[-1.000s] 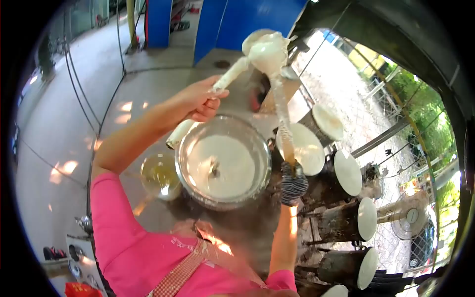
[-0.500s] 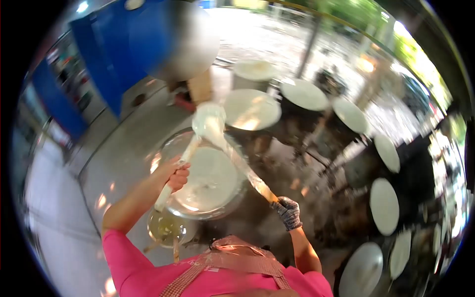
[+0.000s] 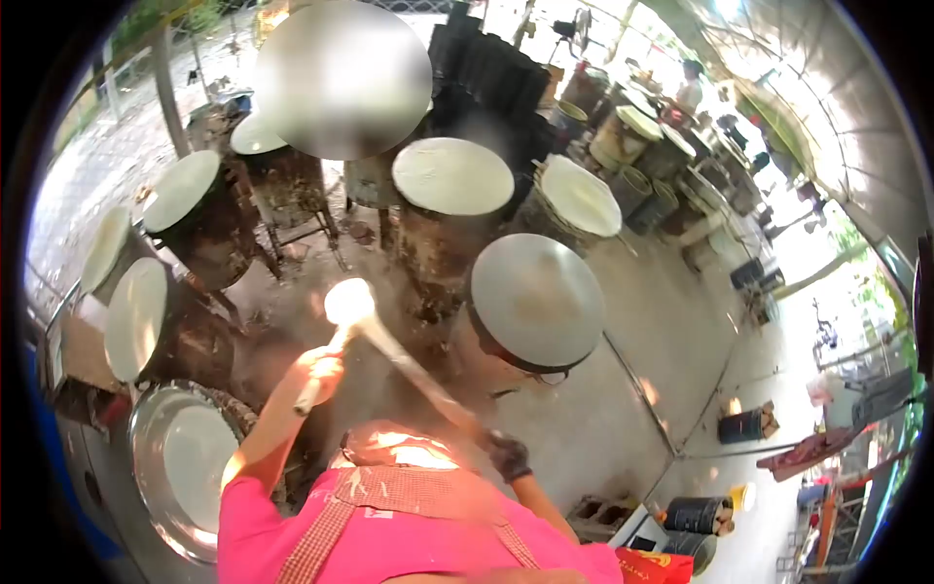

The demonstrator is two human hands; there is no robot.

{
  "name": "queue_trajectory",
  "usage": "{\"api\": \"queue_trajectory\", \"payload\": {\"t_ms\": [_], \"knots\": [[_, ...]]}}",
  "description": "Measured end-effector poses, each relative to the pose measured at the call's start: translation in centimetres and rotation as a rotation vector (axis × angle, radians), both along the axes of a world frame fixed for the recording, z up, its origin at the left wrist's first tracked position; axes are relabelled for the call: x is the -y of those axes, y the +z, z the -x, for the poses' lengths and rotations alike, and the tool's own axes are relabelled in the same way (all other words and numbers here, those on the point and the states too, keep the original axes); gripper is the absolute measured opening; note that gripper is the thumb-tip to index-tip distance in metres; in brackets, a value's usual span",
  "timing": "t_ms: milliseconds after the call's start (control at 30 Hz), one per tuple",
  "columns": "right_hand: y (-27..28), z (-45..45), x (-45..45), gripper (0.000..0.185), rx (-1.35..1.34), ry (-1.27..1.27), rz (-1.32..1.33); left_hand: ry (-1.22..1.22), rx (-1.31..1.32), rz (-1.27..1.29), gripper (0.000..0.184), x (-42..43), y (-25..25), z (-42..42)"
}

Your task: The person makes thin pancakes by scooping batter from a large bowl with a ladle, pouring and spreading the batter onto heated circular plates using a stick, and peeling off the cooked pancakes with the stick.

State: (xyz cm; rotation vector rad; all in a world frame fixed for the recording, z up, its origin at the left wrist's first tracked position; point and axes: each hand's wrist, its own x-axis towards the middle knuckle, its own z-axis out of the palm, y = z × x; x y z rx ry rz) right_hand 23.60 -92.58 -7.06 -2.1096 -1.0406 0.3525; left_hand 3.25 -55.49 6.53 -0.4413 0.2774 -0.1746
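My left hand [image 3: 319, 370] is closed around a short pale handle [image 3: 307, 393]. My right hand [image 3: 508, 457], in a dark knit glove, grips the far end of a long-handled ladle-like tool [image 3: 418, 378]. The heads of both tools meet in a bright round shape [image 3: 350, 302]; glare hides which head is which and what they hold. They are above the floor, in front of a round pan with a grey top [image 3: 537, 300] on a stove. Down to the left stands a wide metal basin [image 3: 146, 477] with white contents.
Several white-topped round pans, such as one close ahead [image 3: 452, 175] and one at left [image 3: 136, 319], stand on dark drum-like stoves in an arc. Dark stacked cylinders [image 3: 486, 73] rise behind. Wood-filled buckets [image 3: 699, 514] stand at right. A person [image 3: 689, 92] is far back.
My view has swung to the right. The tools, held together over the metal basin before, are now away from it, before the stoves; the basin has shifted to the lower left.
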Motion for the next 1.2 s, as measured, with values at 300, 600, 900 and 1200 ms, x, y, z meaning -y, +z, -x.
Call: {"api": "queue_trajectory", "payload": {"t_ms": [300,600,900,1200], "knots": [[12.5,-7.8,3.9,0.033,0.141,-0.805,-0.003,-0.461,0.081,-1.438,0.052,4.4,2.9,-31.9],[7.5,-12.2,-1.4,0.026,-0.066,-0.990,0.064,0.135,0.017,-2.917,0.060,3.1,-14.7,-45.9],[-1.6,-18.9,-5.1,0.039,0.038,-1.143,0.350,0.187,0.109,-2.614,0.063,1.3,-5.8,-46.7],[5.2,-23.5,-10.5,0.031,-0.143,-0.950,0.313,-0.338,0.087,-2.349,0.063,-5.4,-4.9,-32.0]]}}
